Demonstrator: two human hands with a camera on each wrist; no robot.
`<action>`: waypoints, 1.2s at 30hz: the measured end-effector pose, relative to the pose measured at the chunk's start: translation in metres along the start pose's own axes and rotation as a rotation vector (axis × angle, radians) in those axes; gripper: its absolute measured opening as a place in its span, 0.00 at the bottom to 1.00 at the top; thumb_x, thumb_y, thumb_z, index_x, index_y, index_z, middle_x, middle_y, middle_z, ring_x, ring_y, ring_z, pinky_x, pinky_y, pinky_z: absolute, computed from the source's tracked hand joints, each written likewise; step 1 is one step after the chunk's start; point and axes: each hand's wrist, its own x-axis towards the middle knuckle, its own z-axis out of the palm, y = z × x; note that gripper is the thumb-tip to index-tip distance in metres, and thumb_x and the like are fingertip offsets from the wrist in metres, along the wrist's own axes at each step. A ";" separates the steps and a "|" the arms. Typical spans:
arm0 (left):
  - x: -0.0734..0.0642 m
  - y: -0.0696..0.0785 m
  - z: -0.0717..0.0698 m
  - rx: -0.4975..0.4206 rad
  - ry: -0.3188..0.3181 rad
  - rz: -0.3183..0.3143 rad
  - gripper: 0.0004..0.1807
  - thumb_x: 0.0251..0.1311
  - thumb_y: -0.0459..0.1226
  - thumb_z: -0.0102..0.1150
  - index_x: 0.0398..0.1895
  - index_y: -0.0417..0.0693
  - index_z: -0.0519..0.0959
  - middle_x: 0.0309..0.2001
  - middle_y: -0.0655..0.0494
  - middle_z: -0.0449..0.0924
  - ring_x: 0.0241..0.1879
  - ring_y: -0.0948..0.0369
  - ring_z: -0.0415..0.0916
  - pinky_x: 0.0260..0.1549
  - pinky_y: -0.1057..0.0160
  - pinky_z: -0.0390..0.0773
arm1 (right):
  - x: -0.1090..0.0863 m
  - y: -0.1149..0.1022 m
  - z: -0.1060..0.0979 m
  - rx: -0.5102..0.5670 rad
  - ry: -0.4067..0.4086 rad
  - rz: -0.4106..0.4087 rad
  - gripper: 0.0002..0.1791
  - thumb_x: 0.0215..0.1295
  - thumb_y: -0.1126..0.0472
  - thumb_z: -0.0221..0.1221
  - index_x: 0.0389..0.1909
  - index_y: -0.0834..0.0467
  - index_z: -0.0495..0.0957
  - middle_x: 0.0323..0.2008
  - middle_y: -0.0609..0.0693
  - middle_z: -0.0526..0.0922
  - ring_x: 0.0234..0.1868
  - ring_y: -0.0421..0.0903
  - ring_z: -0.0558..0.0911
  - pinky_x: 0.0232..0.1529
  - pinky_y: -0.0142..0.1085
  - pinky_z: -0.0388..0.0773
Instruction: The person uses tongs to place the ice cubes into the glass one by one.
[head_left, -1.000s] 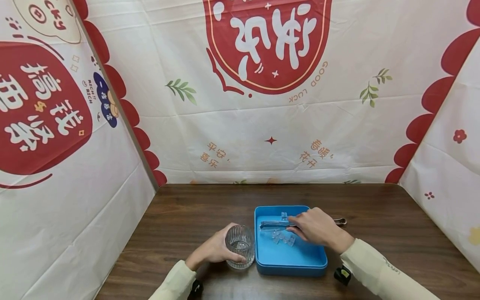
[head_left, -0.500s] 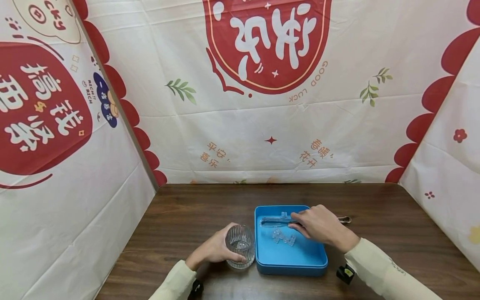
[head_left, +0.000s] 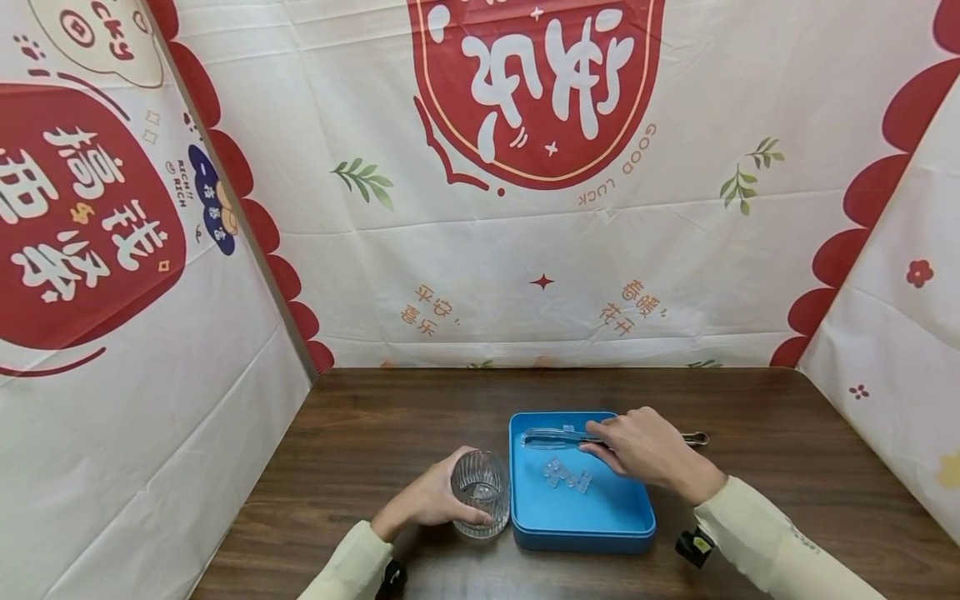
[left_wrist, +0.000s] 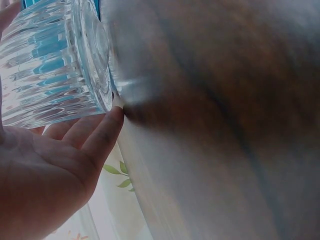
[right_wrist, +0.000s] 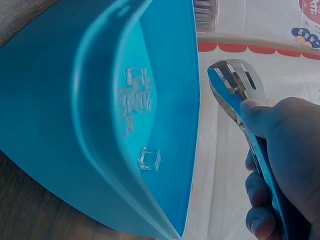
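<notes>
Tongs (right_wrist: 260, 152) and right hand (head_left: 648, 448) have shifted slightly rightward and up the frame, the fingers curled round the tongs, whose tips show nothing between them, over the blue tray (head_left: 585, 542) right of lower centre. Left hand (head_left: 431, 498) wraps the ribbed glass (head_left: 480, 483) just left of it. Pinched off-centre, the slick lone cube (right_wrist: 149, 159) near the tray's upper edge could skid away.

In the left wrist view, we find the glass (left_wrist: 45, 67) cut off at upper left, the desk (left_wrist: 220, 115) blurred; in the head view, the right hand (head_left: 651, 447) partly hides the tongs (head_left: 576, 436)
</notes>
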 end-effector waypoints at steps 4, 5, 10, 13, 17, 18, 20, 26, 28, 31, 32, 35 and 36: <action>0.000 0.000 0.000 0.003 0.002 -0.002 0.44 0.41 0.50 0.81 0.63 0.60 0.67 0.49 0.57 0.79 0.47 0.61 0.77 0.45 0.61 0.77 | -0.001 0.001 0.000 0.002 -0.005 0.007 0.14 0.61 0.49 0.66 0.24 0.48 0.73 0.12 0.38 0.68 0.11 0.31 0.59 0.14 0.25 0.52; 0.000 0.001 0.000 0.003 0.002 0.000 0.44 0.41 0.50 0.81 0.63 0.60 0.67 0.49 0.57 0.79 0.47 0.61 0.78 0.45 0.61 0.77 | -0.001 0.001 0.000 0.002 -0.004 0.007 0.14 0.61 0.49 0.66 0.24 0.48 0.73 0.12 0.38 0.68 0.11 0.31 0.59 0.14 0.25 0.52; -0.001 0.002 0.000 0.003 0.001 0.004 0.44 0.41 0.49 0.81 0.63 0.59 0.67 0.49 0.56 0.79 0.47 0.61 0.77 0.45 0.61 0.77 | -0.002 0.002 -0.002 0.008 -0.005 0.009 0.14 0.62 0.48 0.66 0.24 0.48 0.72 0.12 0.37 0.67 0.11 0.31 0.59 0.14 0.24 0.52; -0.001 0.002 0.000 0.000 -0.001 0.005 0.44 0.41 0.49 0.80 0.63 0.59 0.67 0.49 0.56 0.79 0.47 0.61 0.77 0.45 0.61 0.77 | -0.002 0.002 -0.004 0.014 -0.002 0.009 0.14 0.62 0.49 0.66 0.24 0.48 0.73 0.12 0.36 0.67 0.11 0.31 0.59 0.14 0.24 0.52; 0.000 0.003 -0.001 0.000 -0.004 0.006 0.43 0.42 0.49 0.80 0.63 0.59 0.67 0.49 0.56 0.79 0.47 0.60 0.77 0.45 0.61 0.77 | -0.002 0.004 -0.006 0.014 0.007 0.007 0.14 0.63 0.48 0.65 0.24 0.48 0.72 0.12 0.36 0.66 0.11 0.30 0.59 0.14 0.24 0.53; 0.000 0.003 -0.001 0.001 -0.004 0.006 0.43 0.42 0.49 0.80 0.63 0.59 0.67 0.49 0.56 0.79 0.47 0.60 0.78 0.45 0.61 0.77 | -0.002 0.004 -0.006 0.015 0.009 0.007 0.14 0.63 0.48 0.65 0.24 0.48 0.72 0.12 0.36 0.66 0.11 0.30 0.59 0.14 0.24 0.52; 0.000 0.003 -0.001 0.004 -0.004 0.004 0.43 0.41 0.49 0.80 0.63 0.59 0.67 0.49 0.56 0.79 0.47 0.60 0.78 0.45 0.61 0.77 | -0.002 0.005 -0.006 0.009 0.013 0.007 0.15 0.63 0.48 0.65 0.24 0.48 0.71 0.11 0.36 0.65 0.11 0.30 0.59 0.14 0.24 0.52; 0.001 0.004 -0.002 0.013 -0.002 -0.001 0.43 0.41 0.50 0.80 0.63 0.59 0.67 0.49 0.57 0.79 0.47 0.60 0.77 0.45 0.61 0.77 | -0.002 0.007 -0.008 0.002 0.027 0.009 0.16 0.64 0.47 0.64 0.23 0.47 0.71 0.11 0.35 0.63 0.11 0.31 0.58 0.14 0.24 0.51; 0.000 0.004 -0.002 0.015 -0.003 -0.001 0.43 0.41 0.50 0.80 0.62 0.59 0.67 0.49 0.57 0.79 0.47 0.60 0.77 0.46 0.61 0.77 | -0.003 0.007 -0.009 0.002 0.040 0.007 0.17 0.63 0.48 0.65 0.22 0.47 0.70 0.11 0.35 0.61 0.11 0.31 0.56 0.14 0.25 0.50; 0.000 0.003 -0.001 0.012 -0.002 0.002 0.43 0.41 0.49 0.80 0.62 0.59 0.68 0.49 0.57 0.79 0.47 0.61 0.77 0.46 0.61 0.77 | -0.003 0.006 -0.012 0.000 0.058 0.007 0.17 0.60 0.49 0.68 0.22 0.47 0.69 0.11 0.35 0.58 0.11 0.31 0.54 0.14 0.26 0.48; 0.000 0.003 -0.001 0.010 -0.002 0.003 0.43 0.41 0.49 0.80 0.62 0.59 0.68 0.49 0.57 0.79 0.47 0.61 0.77 0.45 0.61 0.77 | -0.003 0.006 -0.013 -0.004 0.061 0.007 0.17 0.59 0.50 0.68 0.22 0.47 0.69 0.11 0.35 0.57 0.11 0.31 0.53 0.15 0.26 0.47; -0.001 0.003 -0.001 0.001 -0.002 0.005 0.43 0.41 0.49 0.81 0.62 0.59 0.68 0.49 0.57 0.79 0.46 0.60 0.78 0.45 0.61 0.77 | -0.003 0.005 -0.016 -0.007 0.071 0.006 0.18 0.58 0.50 0.69 0.22 0.47 0.68 0.12 0.35 0.56 0.11 0.31 0.53 0.15 0.25 0.47; -0.001 0.003 -0.001 -0.001 -0.002 0.004 0.43 0.41 0.49 0.81 0.62 0.59 0.68 0.49 0.57 0.79 0.46 0.60 0.78 0.45 0.61 0.77 | -0.003 0.005 -0.017 -0.009 0.072 0.005 0.18 0.59 0.49 0.68 0.22 0.47 0.68 0.12 0.35 0.56 0.11 0.30 0.53 0.15 0.25 0.47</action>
